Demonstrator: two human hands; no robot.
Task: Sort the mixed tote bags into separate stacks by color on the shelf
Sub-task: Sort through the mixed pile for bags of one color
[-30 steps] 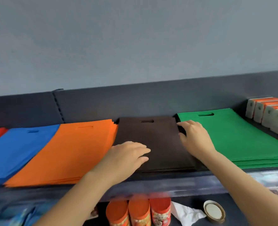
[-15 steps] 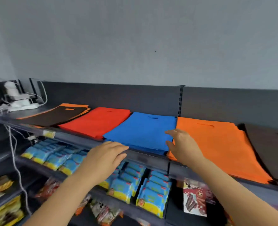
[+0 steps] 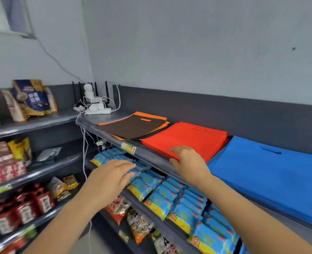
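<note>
On the top shelf (image 3: 149, 156) a mixed pile lies at the left: a dark brown tote bag (image 3: 131, 127) on top, with orange bags (image 3: 151, 116) sticking out beneath. To its right sits a stack of red bags (image 3: 190, 138), then a stack of blue bags (image 3: 268, 173). My right hand (image 3: 186, 158) hovers over the front edge of the red stack, fingers loosely bent, holding nothing. My left hand (image 3: 111, 175) is in the air in front of the shelf, lower and to the left, fingers relaxed and empty.
A white camera and power strip with cables (image 3: 94, 105) stand at the shelf's far left corner. Blue snack packets (image 3: 170, 193) fill the shelf below. A side shelf unit at left holds snack bags (image 3: 32, 98) and red packets (image 3: 25, 208).
The view has swung left along the shelf. Both hands left the brown stack and travelled leftward past the orange and blue stacks, and the right now hovers over the red stack.
</note>
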